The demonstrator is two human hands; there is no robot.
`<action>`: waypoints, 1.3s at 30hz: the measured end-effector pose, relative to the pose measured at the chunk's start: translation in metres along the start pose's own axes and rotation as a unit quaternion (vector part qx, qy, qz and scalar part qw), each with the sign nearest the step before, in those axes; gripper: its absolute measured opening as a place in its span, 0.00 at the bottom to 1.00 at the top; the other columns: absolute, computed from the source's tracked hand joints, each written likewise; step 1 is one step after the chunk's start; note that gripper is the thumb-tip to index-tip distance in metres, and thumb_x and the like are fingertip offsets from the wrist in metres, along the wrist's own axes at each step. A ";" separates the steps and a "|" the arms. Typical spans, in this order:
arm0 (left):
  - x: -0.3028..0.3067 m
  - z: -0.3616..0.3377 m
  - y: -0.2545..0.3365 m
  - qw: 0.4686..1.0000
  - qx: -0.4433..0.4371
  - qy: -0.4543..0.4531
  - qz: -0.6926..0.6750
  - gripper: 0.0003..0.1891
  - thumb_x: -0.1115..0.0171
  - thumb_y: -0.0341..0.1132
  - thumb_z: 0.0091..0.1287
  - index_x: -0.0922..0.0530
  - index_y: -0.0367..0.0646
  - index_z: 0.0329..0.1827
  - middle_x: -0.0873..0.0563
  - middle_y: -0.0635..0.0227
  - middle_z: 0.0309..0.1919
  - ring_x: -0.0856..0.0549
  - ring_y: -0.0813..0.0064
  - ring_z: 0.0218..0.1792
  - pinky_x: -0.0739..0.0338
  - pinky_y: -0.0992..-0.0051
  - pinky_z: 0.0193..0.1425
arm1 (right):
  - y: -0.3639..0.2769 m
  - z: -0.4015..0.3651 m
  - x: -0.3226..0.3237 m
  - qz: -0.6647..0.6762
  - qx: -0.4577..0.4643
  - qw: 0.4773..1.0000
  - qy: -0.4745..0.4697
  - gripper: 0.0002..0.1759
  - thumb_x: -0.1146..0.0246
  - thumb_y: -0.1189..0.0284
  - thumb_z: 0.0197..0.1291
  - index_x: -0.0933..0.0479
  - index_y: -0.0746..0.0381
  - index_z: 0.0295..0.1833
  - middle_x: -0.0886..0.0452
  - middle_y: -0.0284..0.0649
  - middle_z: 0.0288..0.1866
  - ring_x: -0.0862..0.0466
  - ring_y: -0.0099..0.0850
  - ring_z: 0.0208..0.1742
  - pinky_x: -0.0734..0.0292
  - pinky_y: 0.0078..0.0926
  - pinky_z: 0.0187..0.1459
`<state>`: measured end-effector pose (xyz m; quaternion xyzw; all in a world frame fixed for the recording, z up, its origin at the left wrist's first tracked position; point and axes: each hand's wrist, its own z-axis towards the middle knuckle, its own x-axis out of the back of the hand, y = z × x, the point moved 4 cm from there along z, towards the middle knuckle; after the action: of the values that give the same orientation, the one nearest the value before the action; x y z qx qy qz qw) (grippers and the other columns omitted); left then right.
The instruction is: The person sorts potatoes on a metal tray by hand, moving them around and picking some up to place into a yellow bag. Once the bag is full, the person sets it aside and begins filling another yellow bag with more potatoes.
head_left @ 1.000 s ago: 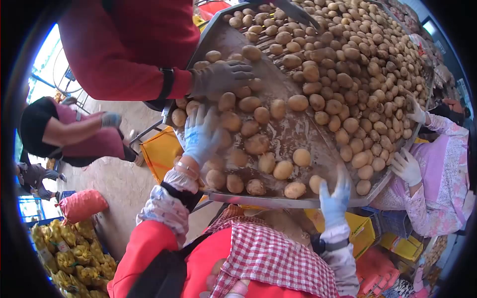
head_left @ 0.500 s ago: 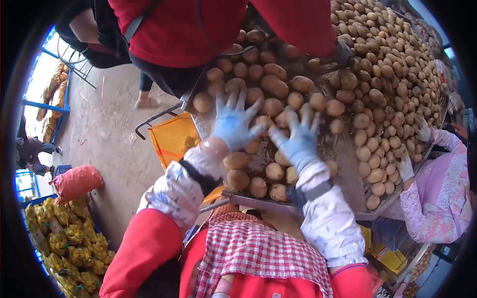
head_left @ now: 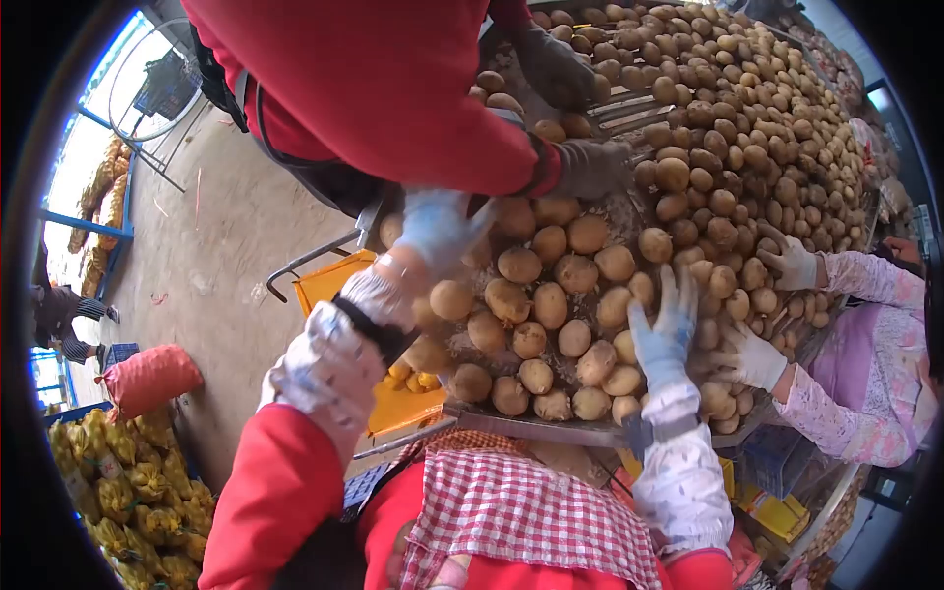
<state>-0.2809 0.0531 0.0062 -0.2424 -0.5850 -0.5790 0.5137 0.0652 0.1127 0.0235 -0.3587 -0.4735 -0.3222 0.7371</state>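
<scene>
Loose potatoes [head_left: 549,306] cover the metal sorting table [head_left: 560,429] in front of me. My left hand [head_left: 433,232], in a pale blue-white glove, is at the table's left edge beside the potatoes. It is blurred, with its thumb held apart and its fingertips partly behind a co-worker's red sleeve. My right hand [head_left: 667,332], gloved alike, lies with fingers stretched out over potatoes towards the right side of the table. Neither hand is closed around a potato.
A co-worker in red [head_left: 393,98] leans over from the far side, with dark-gloved hands [head_left: 595,169] among potatoes. At the right, another person's white-gloved hands [head_left: 752,356] are close to my right hand. Below the left edge stands an orange crate [head_left: 398,408] containing potatoes.
My hands have moved apart, the left slightly left and the right towards the right and nearer me. More potatoes now cover the near section. The red-sleeved arm has reached across the far side.
</scene>
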 end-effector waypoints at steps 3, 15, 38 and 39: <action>-0.041 0.013 0.014 0.975 0.074 -0.194 -0.081 0.35 0.48 0.63 0.67 0.28 0.48 0.70 0.27 0.48 0.67 0.29 0.47 0.67 0.39 0.48 0.72 | -0.039 0.038 -0.040 0.042 -0.027 0.998 -0.041 0.41 0.33 0.47 0.56 0.33 0.53 0.71 0.43 0.53 0.78 0.43 0.59 0.77 0.48 0.54 0.75; 0.036 -0.113 0.006 0.985 -0.034 -0.164 -0.052 0.34 0.32 0.42 0.56 0.29 0.45 0.68 0.28 0.46 0.65 0.30 0.44 0.67 0.36 0.51 0.71 | -0.085 -0.063 -0.013 0.038 0.043 0.995 -0.080 0.44 0.30 0.46 0.49 0.32 0.53 0.71 0.43 0.55 0.77 0.40 0.58 0.75 0.45 0.61 0.71; 0.017 -0.102 0.016 0.993 -0.069 -0.097 -0.005 0.19 0.38 0.47 0.63 0.19 0.44 0.51 0.19 0.56 0.56 0.18 0.54 0.54 0.23 0.55 0.55 | -0.065 0.080 -0.028 0.248 -0.046 0.961 -0.114 0.26 0.33 0.57 0.54 0.22 0.61 0.55 0.18 0.46 0.53 0.19 0.47 0.56 0.23 0.41 0.57; 0.018 -0.100 0.017 0.993 0.019 -0.107 -0.055 0.17 0.37 0.46 0.62 0.18 0.44 0.46 0.17 0.58 0.53 0.16 0.55 0.49 0.21 0.55 0.50 | -0.082 0.078 -0.021 0.246 -0.049 0.961 -0.116 0.26 0.33 0.57 0.54 0.22 0.61 0.55 0.18 0.46 0.53 0.19 0.47 0.56 0.23 0.41 0.57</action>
<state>-0.2408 -0.0414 0.0100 -0.2610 -0.6598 -0.5660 0.4197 -0.0448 0.1363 0.0454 -0.5346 -0.4361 -0.1097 0.7155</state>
